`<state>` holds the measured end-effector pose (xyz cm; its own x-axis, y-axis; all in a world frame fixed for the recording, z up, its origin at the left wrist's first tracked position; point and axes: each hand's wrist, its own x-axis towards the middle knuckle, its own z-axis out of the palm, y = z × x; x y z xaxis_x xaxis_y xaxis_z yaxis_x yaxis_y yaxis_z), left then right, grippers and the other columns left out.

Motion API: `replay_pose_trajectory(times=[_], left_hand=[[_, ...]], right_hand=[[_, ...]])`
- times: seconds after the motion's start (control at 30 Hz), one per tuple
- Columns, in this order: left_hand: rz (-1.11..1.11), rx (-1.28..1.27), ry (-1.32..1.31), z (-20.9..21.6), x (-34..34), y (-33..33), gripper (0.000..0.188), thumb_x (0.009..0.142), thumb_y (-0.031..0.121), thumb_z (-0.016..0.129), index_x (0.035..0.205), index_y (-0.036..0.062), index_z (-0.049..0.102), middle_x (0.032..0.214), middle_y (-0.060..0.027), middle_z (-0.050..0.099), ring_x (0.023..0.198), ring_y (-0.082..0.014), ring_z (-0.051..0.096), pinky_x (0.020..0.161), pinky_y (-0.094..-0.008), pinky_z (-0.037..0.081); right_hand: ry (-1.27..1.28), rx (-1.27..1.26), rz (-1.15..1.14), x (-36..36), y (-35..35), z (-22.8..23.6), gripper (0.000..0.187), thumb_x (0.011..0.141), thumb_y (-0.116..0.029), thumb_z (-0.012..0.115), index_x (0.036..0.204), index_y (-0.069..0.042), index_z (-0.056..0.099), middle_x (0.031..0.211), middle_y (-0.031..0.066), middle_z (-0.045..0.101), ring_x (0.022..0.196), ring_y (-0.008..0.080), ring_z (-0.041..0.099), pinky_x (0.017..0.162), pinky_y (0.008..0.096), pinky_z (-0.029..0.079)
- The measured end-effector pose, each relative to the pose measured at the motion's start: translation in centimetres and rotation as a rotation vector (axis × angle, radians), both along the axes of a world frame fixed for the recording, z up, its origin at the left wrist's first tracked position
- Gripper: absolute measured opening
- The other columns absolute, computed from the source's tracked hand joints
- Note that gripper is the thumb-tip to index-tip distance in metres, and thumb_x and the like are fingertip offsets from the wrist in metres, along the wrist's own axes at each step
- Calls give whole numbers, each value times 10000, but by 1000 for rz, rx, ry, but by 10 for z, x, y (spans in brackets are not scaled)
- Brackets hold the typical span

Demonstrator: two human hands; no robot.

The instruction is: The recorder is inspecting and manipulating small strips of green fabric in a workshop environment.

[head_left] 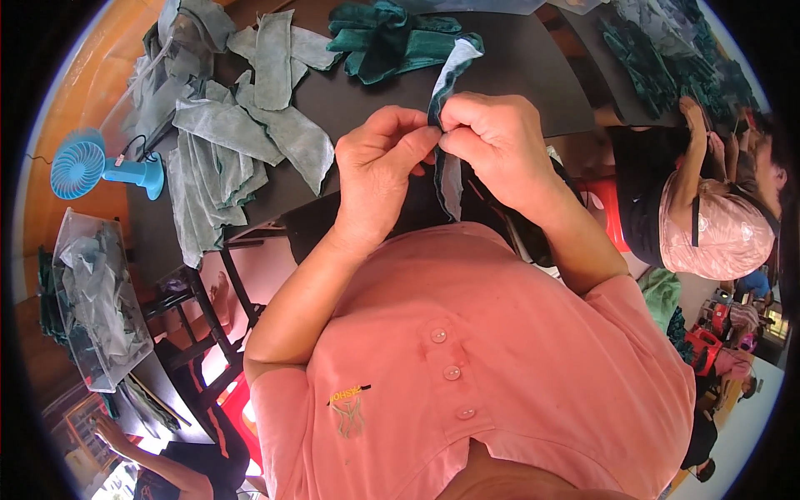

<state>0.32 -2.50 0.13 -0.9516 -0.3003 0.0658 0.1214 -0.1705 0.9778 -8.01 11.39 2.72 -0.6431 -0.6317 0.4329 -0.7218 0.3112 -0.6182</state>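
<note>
Both my hands meet over the near edge of a dark table, holding a narrow green velvet fabric strip with a pale grey backing. My left hand pinches the strip's edge between thumb and fingers. Right beside it, fingertips almost touching, my right hand pinches the same strip. One end rises above my hands and folds over at the top; the other hangs below them. Whatever lies right between the fingertips is too small to make out.
Grey-green fabric pieces lie in a pile at left, with dark green velvet pieces at the far side of the table. A blue fan and a clear bin of fabric are at left. Other people sit at right.
</note>
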Motion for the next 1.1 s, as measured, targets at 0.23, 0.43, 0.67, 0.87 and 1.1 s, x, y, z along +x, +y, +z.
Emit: replay_pose_trajectory(times=[0.23, 0.43, 0.67, 0.87, 1.1], left_hand=[[-98, 363, -113, -9, -6, -6, 118, 865, 64, 580, 898, -36, 632, 749, -57, 631, 643, -100, 582, 574, -240, 478], [1, 319, -97, 2, -4, 6, 121, 840, 60, 607, 893, -46, 631, 715, -66, 621, 606, -122, 586, 553, -241, 476], [26, 199, -28, -5, -8, -3, 126, 837, 76, 604, 848, -49, 624, 713, -61, 618, 565, -129, 573, 521, -250, 469], [3, 519, 4, -7, -7, 9, 125, 847, 85, 641, 860, -37, 615, 734, -60, 626, 596, -143, 584, 539, -250, 473], [-155, 384, 11, -2, -11, 2, 165, 776, 41, 756, 832, -30, 618, 745, -67, 634, 601, -135, 582, 538, -247, 476]], right_hand=[[-776, -153, 48, -5, 5, 5, 154, 738, -110, 615, 692, 35, 594, 550, 2, 492, 525, 51, 445, 460, 247, 310], [-630, -235, 21, -3, 6, -4, 100, 738, -68, 626, 691, 13, 591, 550, -7, 528, 498, 73, 417, 462, 242, 295], [-597, -319, 23, 6, 1, -2, 104, 725, -51, 639, 696, 24, 573, 547, 30, 474, 535, 60, 436, 484, 259, 340], [-352, -245, 37, 7, 6, -10, 104, 722, -48, 630, 685, 19, 560, 542, 55, 456, 512, 82, 424, 472, 272, 331], [-188, -170, 89, 8, 14, 4, 113, 733, -40, 629, 673, 13, 548, 550, 75, 470, 505, 102, 451, 471, 277, 341]])
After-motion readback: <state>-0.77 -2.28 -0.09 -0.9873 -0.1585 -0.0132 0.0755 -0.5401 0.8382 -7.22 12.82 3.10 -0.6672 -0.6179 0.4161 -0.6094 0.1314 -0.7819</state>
